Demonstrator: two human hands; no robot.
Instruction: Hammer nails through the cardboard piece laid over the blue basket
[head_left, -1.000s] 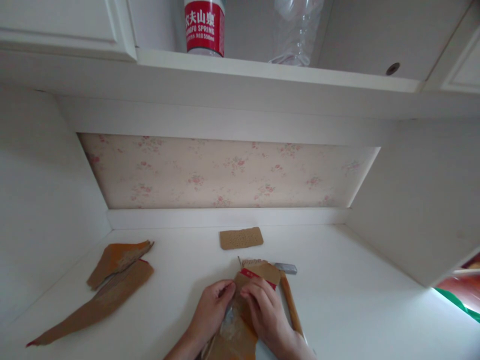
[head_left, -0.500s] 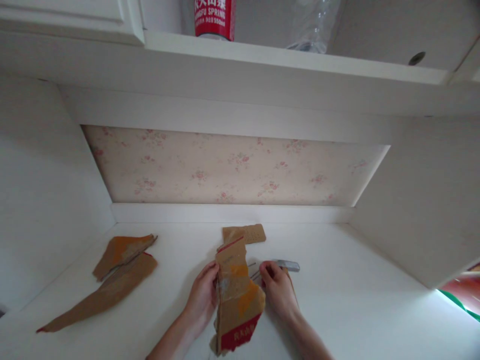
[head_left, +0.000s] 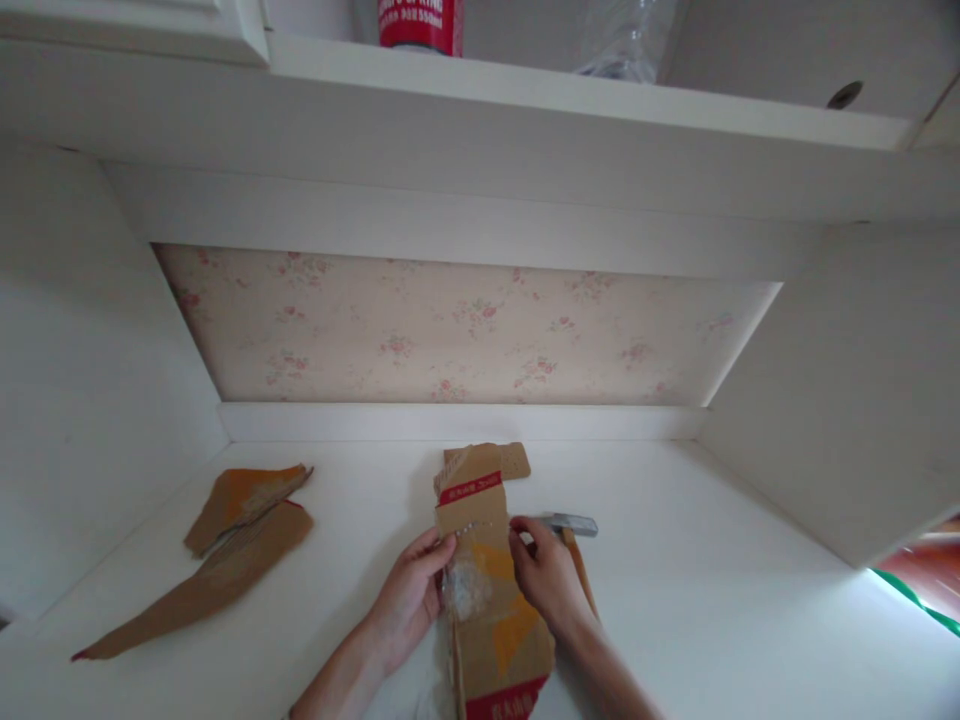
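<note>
A torn piece of brown cardboard (head_left: 480,600), with red printed bands, orange patches and clear tape, stands tilted over the white surface. My left hand (head_left: 412,595) grips its left edge, thumb on the front face. At its right edge is my right hand (head_left: 544,570), thumb and fingertips pinched together; what they hold is too small to make out. A hammer (head_left: 574,524) lies just behind and beside the right hand, its grey head showing and its wooden handle partly covered by the hand and forearm.
Two torn cardboard scraps (head_left: 225,565) lie at the left. Another small cardboard piece (head_left: 515,460) is behind the held one. Overhead, a shelf (head_left: 525,75) carries a red-labelled bottle (head_left: 420,22) and clear plastic (head_left: 626,45). White side panels (head_left: 810,400) enclose the surface.
The cardboard has turned and lifted, so more of its printed front and an upper red band show. My right hand's pinched fingers have moved slightly left to its edge. The view has shifted a little.
</note>
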